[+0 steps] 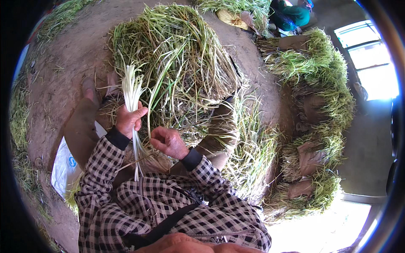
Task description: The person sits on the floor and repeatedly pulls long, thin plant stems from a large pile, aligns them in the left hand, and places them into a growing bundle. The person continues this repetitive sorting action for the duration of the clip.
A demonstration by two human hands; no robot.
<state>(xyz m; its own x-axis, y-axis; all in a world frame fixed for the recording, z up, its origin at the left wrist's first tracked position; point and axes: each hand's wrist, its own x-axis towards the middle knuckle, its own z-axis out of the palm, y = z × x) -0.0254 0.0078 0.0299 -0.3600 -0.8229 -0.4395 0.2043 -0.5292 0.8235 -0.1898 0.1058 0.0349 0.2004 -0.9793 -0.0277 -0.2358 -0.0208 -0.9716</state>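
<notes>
My left hand point(129, 119) is closed around an upright bundle of pale, leek-like stalks point(132, 87), with the thumb across it. White ends fan out above the fist, and thin stems hang below it towards my lap. To its right, my right hand point(169, 142) pinches the lower end of one long stalk point(150, 110), which rises and bends towards the heap. Directly before me lies a large heap of long green and yellowish stalks point(167, 47). Some loose leaves are draped over its near side and over my right leg point(221, 126).
Loose green stalks point(250, 158) lie at my right. Beyond them, bundled stalks point(326, 110) line the wall beneath a bright window point(367, 60). A person in a green sleeve point(297, 15) sits at the far right. A white sack point(65, 167) lies by my left leg on the dirt floor point(53, 95).
</notes>
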